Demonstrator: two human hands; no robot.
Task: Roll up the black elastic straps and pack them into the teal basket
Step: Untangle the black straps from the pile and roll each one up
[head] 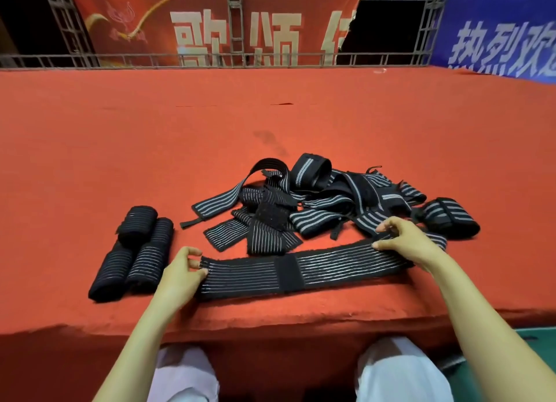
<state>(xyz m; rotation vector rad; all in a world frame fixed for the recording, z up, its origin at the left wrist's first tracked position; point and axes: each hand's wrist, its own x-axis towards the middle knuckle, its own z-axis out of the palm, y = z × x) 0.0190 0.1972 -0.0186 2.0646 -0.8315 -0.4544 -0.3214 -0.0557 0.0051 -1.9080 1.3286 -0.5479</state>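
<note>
A long black elastic strap (pixel 304 269) with thin grey stripes lies stretched flat near the front edge of the red carpeted stage. My left hand (pixel 180 273) pinches its left end. My right hand (pixel 404 240) pinches its right end, where the strap bunches up. Behind it sits a tangled pile of loose black striped straps (pixel 316 203). Several rolled-up straps (pixel 134 252) lie together to the left of my left hand. A partly rolled strap (pixel 451 218) rests at the pile's right. No teal basket is in view.
The red carpeted stage (pixel 210 124) stretches far back to a metal truss rail (pixel 180 59) with red and blue banners. Its front edge (pixel 270 326) runs just below the strap, with my knees beneath it. A green floor patch (pixel 538 350) shows at lower right.
</note>
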